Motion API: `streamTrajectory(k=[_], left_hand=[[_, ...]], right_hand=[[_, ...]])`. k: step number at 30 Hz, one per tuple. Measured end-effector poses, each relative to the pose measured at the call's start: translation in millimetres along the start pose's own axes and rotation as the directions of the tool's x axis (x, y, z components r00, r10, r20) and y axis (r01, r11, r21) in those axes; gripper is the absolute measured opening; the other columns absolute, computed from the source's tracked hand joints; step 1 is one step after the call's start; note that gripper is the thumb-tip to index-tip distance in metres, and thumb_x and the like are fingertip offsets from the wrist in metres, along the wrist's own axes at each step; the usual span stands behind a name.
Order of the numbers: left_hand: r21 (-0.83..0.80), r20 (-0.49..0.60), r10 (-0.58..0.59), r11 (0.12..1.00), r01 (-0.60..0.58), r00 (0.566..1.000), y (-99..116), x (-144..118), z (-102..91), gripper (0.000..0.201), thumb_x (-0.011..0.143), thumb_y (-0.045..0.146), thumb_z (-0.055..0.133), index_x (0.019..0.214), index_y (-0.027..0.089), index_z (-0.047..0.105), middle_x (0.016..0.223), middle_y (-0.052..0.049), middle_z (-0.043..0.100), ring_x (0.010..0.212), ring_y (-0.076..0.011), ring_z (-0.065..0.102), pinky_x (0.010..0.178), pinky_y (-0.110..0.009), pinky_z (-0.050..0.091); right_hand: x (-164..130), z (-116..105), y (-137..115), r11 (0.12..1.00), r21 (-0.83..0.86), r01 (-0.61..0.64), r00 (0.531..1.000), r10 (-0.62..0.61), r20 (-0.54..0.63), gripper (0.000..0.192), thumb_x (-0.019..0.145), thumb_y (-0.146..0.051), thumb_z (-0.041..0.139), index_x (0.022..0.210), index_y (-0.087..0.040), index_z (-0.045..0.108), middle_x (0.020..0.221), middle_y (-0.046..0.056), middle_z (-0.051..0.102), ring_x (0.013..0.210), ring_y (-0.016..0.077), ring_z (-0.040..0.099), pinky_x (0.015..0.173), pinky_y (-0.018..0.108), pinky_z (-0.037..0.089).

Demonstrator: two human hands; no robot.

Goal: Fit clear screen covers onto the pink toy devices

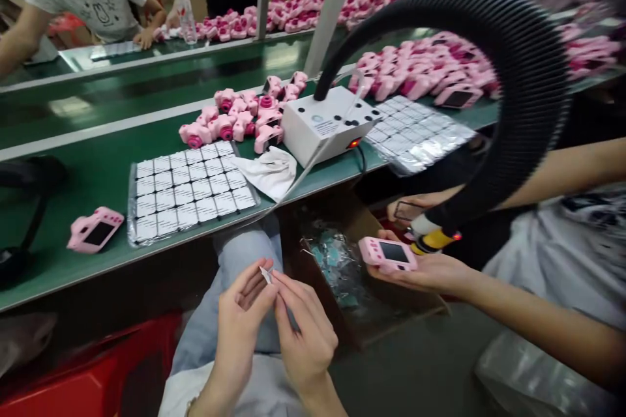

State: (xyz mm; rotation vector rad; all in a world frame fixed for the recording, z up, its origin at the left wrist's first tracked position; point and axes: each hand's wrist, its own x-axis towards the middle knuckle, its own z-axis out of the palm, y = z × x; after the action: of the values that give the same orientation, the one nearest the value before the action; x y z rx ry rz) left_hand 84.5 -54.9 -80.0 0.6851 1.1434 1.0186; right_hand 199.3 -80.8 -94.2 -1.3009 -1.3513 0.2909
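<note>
Seated low before the green bench [98,163], knees under its edge. Left hand [242,313] and right hand [306,332] raised together over the lap, fingertips pinched narrow on one small white film piece [265,275] held between them, clear of the bench. On the bench: sheet of white squares [188,186] in rows, white cloth [267,172] beside it, pink toy camera [95,229] lying alone at left. To the right, a co-worker's hand [430,273] cradling another pink camera [388,254] under a black hose nozzle [433,238].
</note>
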Motion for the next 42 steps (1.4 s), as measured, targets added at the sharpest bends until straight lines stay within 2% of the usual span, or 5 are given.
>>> streamTrajectory(k=[11,16,27,37,42], left_hand=[[0.473,0.497,0.693,0.288,-0.833,0.522,29.6,-3.4,-65.7,0.060,0.103,0.025,0.079,0.160,0.034,0.064,0.137,-0.008,0.084,0.118,-0.0275,0.085,0.105,-0.036,0.071],[0.454,0.569,0.678,0.213,-0.865,0.465,38.1,-8.8,-70.1,0.072,0.101,0.024,0.081,0.168,0.031,0.054,0.135,-0.008,0.085,0.118,-0.0272,0.085,0.108,-0.035,0.069],[0.254,-0.019,0.448,0.867,-0.429,0.894,24.8,-11.0,-76.4,0.037,0.094,0.036,0.090,0.131,0.033,0.085,0.130,-0.004,0.087,0.122,-0.0285,0.084,0.107,-0.033,0.068],[0.010,-0.063,0.058,0.998,-0.057,0.996,4.2,-9.5,-84.3,0.052,0.076,0.044,0.102,0.120,0.020,0.087,0.127,-0.016,0.087,0.122,-0.0399,0.083,0.110,-0.047,0.068],[-0.080,-0.089,-0.062,0.995,0.055,0.994,-3.7,-8.0,-78.1,0.064,0.061,0.046,0.109,0.114,0.017,0.087,0.127,-0.020,0.086,0.125,-0.0468,0.080,0.108,-0.052,0.069]], right_hand=[[27.2,-6.0,-47.1,0.809,0.092,-0.581,0.768,0.507,0.391,0.019,0.098,-0.034,0.074,0.082,-0.024,0.072,0.081,0.000,0.066,0.074,0.0167,0.060,0.069,0.028,0.049],[21.0,-3.0,-39.5,0.490,0.230,-0.841,0.507,0.566,0.650,0.050,0.093,-0.067,0.079,0.078,-0.021,0.067,0.070,-0.003,0.050,0.066,0.0139,0.042,0.063,0.027,0.036],[-9.5,-28.0,-47.9,0.020,0.474,-0.880,0.413,0.525,0.744,0.058,0.087,-0.073,0.086,0.080,-0.021,0.062,0.075,-0.002,0.050,0.059,0.0106,0.038,0.056,0.025,0.037],[-2.0,-81.9,136.5,0.415,0.118,-0.902,0.400,0.907,-0.130,0.042,0.098,-0.061,0.076,0.090,-0.021,0.064,0.082,-0.001,0.067,0.075,0.0179,0.065,0.077,0.035,0.056],[-3.9,-63.8,118.2,0.553,0.111,-0.826,0.545,0.833,-0.099,0.054,0.078,-0.072,0.089,0.090,-0.021,0.077,0.126,0.016,0.078,0.127,0.0344,0.068,0.111,0.050,0.055]])
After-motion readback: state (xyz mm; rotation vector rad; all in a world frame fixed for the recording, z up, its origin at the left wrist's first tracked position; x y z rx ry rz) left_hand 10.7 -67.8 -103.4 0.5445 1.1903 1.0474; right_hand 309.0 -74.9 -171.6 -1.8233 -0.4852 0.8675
